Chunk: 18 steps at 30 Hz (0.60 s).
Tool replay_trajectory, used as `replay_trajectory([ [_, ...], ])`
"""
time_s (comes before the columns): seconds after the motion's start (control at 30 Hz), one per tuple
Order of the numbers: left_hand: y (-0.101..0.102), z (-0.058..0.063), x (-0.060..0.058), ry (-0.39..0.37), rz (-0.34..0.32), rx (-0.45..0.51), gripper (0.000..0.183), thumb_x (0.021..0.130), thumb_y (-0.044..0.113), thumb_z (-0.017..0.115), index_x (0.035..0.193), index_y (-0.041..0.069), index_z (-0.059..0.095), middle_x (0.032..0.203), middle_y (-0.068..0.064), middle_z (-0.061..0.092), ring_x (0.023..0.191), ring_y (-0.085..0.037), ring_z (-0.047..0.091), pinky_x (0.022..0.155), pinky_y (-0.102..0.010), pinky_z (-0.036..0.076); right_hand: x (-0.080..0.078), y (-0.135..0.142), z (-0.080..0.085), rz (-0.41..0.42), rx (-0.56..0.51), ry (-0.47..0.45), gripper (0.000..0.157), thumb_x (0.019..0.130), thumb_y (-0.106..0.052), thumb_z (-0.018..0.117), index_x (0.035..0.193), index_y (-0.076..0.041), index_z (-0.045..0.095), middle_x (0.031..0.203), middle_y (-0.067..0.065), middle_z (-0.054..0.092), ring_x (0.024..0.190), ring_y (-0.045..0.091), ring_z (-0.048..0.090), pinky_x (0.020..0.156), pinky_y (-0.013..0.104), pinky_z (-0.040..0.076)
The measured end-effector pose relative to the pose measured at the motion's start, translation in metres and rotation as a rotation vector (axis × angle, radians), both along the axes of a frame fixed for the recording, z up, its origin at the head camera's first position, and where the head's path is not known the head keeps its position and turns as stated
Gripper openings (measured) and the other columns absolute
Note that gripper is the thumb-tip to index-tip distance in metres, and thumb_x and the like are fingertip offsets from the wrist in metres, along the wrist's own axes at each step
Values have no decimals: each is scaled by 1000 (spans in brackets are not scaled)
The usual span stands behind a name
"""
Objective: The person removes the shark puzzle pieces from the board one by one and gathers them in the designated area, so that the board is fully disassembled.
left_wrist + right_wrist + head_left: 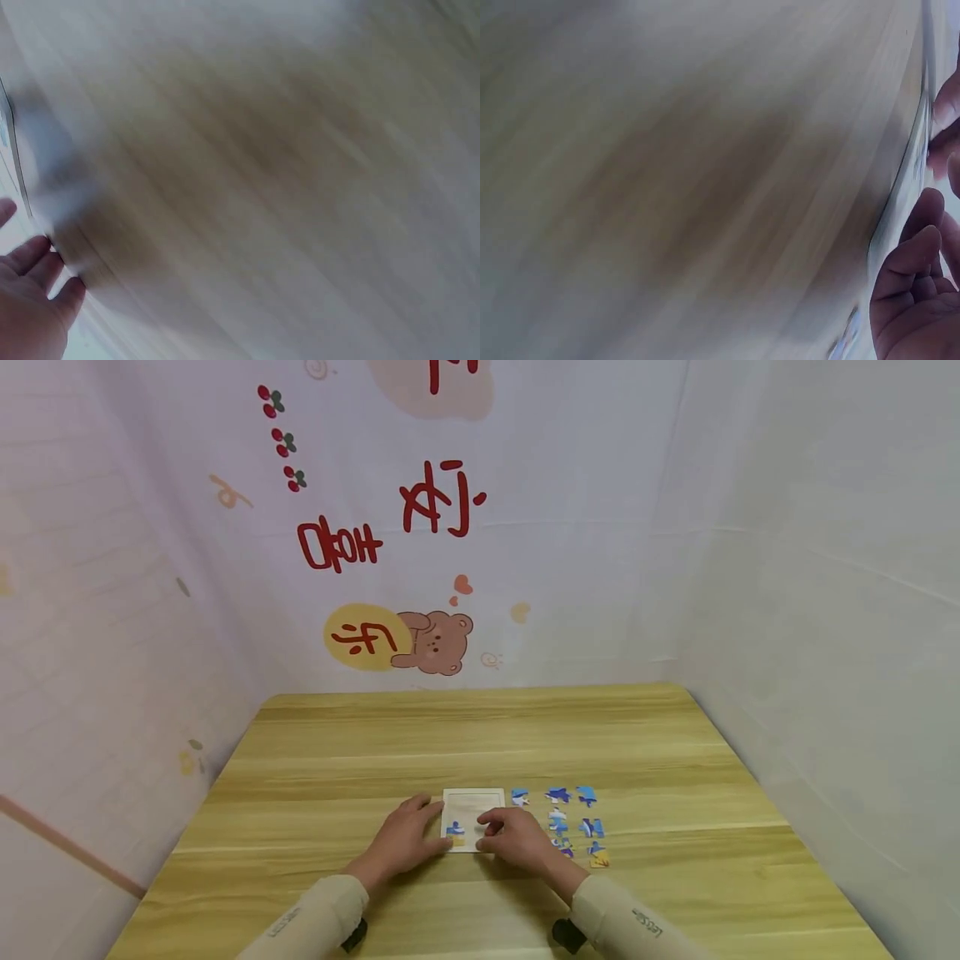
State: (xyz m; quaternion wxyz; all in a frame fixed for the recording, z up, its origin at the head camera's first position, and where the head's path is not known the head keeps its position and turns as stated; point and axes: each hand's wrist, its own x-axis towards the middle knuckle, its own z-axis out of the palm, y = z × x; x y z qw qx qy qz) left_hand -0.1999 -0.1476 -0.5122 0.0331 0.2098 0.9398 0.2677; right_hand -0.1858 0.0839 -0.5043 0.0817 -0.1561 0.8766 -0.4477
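Observation:
A shallow white puzzle tray (pixel 474 792) lies on the table. In its near left corner sit joined jigsaw pieces (pixel 455 831) in blue and yellow. My left hand (pixel 401 841) rests at the tray's left side, its thumb by the near left corner and its fingers spread along the edge. Over the right part of the tray is my right hand (pixel 519 839), fingers loosely curled, with a gap between thumb and index finger and nothing visible in it. The right wrist view also shows the curled fingers (pixel 911 259) beside the tray's edge.
Right of the tray several loose jigsaw pieces (pixel 591 827) are laid out in rough columns, some close beside my right hand. The wooden table (pixel 337 743) meets a printed white curtain (pixel 570 610) at the back and sides.

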Motion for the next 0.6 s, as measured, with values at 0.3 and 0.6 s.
replay_trajectory([
  [0.3,-5,-3,0,37,-82,-8,61,85,33,78,132,-2,61,141,-30,46,131,-47,43,104,-61,36,-4,-25,-11,-1,72,40,33,77,-13,78,107,-1,74,75,-7,61,64,4,51,60,25,44],
  [0.6,-8,-4,1,58,-84,13,60,86,33,78,132,-2,61,140,-31,46,131,-47,43,103,-61,36,-5,-30,-8,-20,33,9,29,76,-8,80,104,-2,72,82,0,64,72,10,55,65,28,46],
])
